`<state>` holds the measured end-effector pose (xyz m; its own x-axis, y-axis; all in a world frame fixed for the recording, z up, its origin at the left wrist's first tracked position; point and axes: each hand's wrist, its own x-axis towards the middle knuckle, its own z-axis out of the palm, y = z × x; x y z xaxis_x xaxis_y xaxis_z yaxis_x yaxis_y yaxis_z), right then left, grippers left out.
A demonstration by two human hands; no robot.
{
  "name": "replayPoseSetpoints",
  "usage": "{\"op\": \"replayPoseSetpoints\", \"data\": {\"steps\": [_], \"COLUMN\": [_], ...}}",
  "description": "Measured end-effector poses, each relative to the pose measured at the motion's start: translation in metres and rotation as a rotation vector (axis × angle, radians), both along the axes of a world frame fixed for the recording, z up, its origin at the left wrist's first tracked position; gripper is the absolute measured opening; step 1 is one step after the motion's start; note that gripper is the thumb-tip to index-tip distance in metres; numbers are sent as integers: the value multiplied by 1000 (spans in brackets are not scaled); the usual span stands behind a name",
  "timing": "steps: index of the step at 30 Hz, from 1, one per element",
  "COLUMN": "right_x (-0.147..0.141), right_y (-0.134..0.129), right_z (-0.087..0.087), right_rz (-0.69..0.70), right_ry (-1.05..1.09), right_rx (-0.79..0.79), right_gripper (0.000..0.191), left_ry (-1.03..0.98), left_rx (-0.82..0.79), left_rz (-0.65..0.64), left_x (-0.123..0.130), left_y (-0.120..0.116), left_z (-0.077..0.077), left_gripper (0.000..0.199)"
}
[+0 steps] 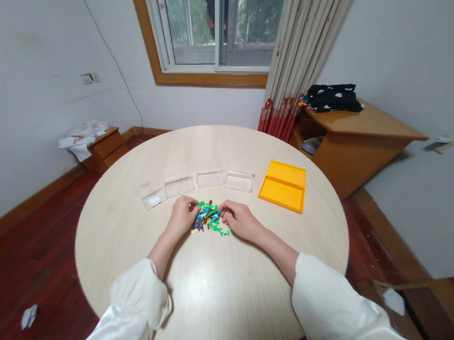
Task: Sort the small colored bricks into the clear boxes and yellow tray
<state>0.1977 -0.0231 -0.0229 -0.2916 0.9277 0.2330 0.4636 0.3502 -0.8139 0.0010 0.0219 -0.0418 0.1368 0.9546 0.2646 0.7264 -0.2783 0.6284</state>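
Note:
A loose pile of small toy building bricks (209,216), green, blue, brown and cream, lies on the round table between my two hands. My left hand (182,216) rests at the pile's left edge, its fingers curled in at the bricks. From the other side my right hand (241,219) reaches the right edge with bent, closed fingers. Whatever either set of fingertips holds is too small to make out. Some green pieces trail off toward the near right of the pile, beside my right hand.
Several clear plastic boxes stand in an arc beyond the pile, including one box (179,186) at left and another (238,182) at right. An orange-yellow two-part case (282,186) lies on the right of the pale round table (223,299). A wooden cabinet (369,140) stands beyond it.

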Motion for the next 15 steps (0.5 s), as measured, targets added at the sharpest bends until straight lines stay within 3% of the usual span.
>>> {"op": "replayPoseSetpoints", "data": {"steps": [5, 10, 15], "right_x": [1, 3, 4], "right_y": [0, -2, -2], "right_z": [-4, -5, -7], "right_rz": [11, 15, 0], "right_ry": [17, 50, 71], "right_rx": [12, 24, 32], "right_gripper": [30, 31, 30], "left_ry": [-250, -823, -1346], "left_rx": [-5, -149, -358], "left_rz": [99, 226, 172], "left_x": [2, 0, -2], "left_y": [1, 3, 0], "left_z": [5, 11, 18], "left_gripper": [14, 26, 26]}}
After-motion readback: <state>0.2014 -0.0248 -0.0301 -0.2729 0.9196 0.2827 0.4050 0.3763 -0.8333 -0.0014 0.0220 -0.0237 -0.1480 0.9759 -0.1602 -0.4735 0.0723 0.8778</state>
